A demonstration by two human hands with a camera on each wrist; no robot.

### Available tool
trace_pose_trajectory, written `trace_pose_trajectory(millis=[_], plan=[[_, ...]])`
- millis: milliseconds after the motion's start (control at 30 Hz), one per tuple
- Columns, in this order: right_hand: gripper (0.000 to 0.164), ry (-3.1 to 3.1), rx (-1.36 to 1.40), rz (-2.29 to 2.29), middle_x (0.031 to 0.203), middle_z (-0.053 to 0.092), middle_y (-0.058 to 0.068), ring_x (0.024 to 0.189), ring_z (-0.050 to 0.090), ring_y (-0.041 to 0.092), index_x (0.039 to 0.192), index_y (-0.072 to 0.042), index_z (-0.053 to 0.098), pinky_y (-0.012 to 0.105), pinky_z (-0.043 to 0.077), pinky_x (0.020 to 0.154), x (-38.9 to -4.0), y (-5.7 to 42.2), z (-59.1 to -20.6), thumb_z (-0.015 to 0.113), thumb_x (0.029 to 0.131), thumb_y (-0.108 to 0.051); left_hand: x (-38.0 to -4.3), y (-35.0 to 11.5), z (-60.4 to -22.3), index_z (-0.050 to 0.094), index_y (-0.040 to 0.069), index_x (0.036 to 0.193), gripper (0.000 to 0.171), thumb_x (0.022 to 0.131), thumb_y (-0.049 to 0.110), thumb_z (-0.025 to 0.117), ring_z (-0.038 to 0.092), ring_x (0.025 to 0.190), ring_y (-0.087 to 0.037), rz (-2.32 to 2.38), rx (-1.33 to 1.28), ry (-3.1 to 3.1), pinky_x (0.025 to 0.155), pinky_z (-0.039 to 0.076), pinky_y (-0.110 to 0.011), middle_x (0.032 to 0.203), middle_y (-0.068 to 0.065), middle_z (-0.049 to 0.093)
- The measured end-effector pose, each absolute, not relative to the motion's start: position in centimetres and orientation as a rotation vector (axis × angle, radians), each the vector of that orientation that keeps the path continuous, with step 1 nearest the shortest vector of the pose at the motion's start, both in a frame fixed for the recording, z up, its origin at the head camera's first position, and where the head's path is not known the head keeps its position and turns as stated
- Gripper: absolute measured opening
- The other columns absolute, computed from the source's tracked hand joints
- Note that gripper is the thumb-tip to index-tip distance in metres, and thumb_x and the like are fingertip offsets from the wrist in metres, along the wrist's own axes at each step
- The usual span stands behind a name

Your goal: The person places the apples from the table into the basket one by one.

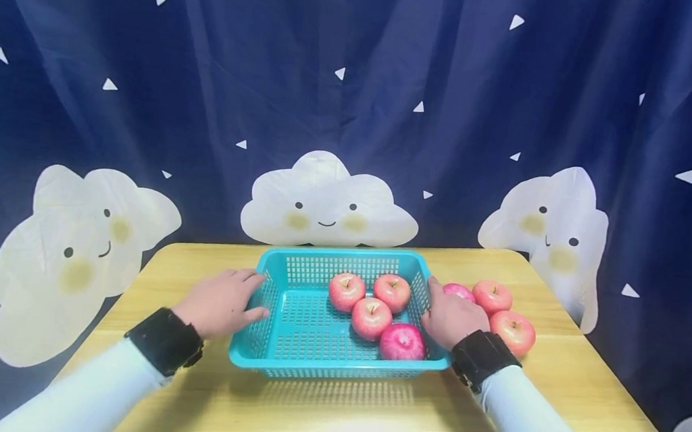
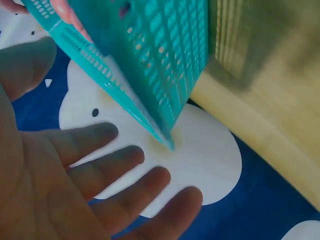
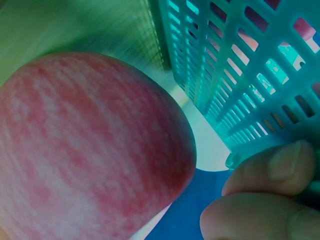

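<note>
A teal plastic basket (image 1: 308, 315) with slotted walls stands on the table. Inside it are three red apples (image 1: 372, 318) and a round magenta item, apparently a red onion (image 1: 403, 342). My left hand (image 1: 220, 301) is at the basket's left rim, thumb pointing inward; in the left wrist view its fingers (image 2: 145, 175) spread out straight beside the basket wall. At the right rim, my right hand (image 1: 454, 316) grips the basket, thumb on the inner side. The right wrist view has its bent fingers (image 3: 270, 170) close against the slotted wall.
To the right of the basket, beside my right hand, lie two more apples (image 1: 512, 332) and another magenta item (image 1: 459, 291). The wooden table (image 1: 330, 411) ends at a dark blue curtain (image 1: 353, 128) with white clouds. One apple (image 3: 95, 145) looms close in the right wrist view.
</note>
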State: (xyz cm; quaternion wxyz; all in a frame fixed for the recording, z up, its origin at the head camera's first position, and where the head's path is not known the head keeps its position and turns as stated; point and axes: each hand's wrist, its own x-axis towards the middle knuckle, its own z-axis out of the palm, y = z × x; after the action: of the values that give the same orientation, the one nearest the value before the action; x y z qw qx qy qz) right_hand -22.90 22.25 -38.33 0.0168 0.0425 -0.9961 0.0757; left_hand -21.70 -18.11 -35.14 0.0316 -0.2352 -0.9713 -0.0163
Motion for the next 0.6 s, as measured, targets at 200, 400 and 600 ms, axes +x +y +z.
trace_pose_trajectory(millis=[200, 400, 600], plan=[[0.072, -3.102, 0.147, 0.256, 0.114, 0.07, 0.021, 0.088, 0.069, 0.038, 0.155, -0.006, 0.037, 0.054, 0.056, 0.065, -22.8, 22.2, -38.3, 0.06, 0.09, -0.028, -18.3, -18.4, -36.8, 0.05, -0.006, 0.143, 0.079, 0.095, 0.055, 0.063, 0.048, 0.133, -0.045, -0.226, -0.611, -2.917, 0.105, 0.041, -0.06, 0.145, -0.028, 0.05], [0.072, -3.11, 0.129, 0.258, 0.117, 0.069, 0.023, 0.087, 0.069, 0.039, 0.155, -0.005, 0.037, 0.055, 0.056, 0.065, -22.7, 22.6, -38.1, 0.06, 0.089, -0.026, -16.6, -16.5, -38.7, 0.044, -0.01, 0.147, 0.092, 0.097, 0.068, 0.046, 0.027, 0.146, -0.047, -0.461, -0.577, -2.896, 0.115, 0.027, -0.059, 0.155, -0.032, 0.034], [0.072, -3.104, 0.128, 0.26, 0.116, 0.069, 0.022, 0.085, 0.068, 0.039, 0.155, -0.007, 0.038, 0.055, 0.055, 0.064, -22.9, 22.4, -38.4, 0.061, 0.089, -0.027, -16.1, -15.5, -40.7, 0.041, -0.009, 0.149, 0.098, 0.094, 0.072, 0.046, 0.016, 0.149, -0.047, -0.592, -0.465, -2.905, 0.114, 0.026, -0.062, 0.159, -0.034, 0.022]])
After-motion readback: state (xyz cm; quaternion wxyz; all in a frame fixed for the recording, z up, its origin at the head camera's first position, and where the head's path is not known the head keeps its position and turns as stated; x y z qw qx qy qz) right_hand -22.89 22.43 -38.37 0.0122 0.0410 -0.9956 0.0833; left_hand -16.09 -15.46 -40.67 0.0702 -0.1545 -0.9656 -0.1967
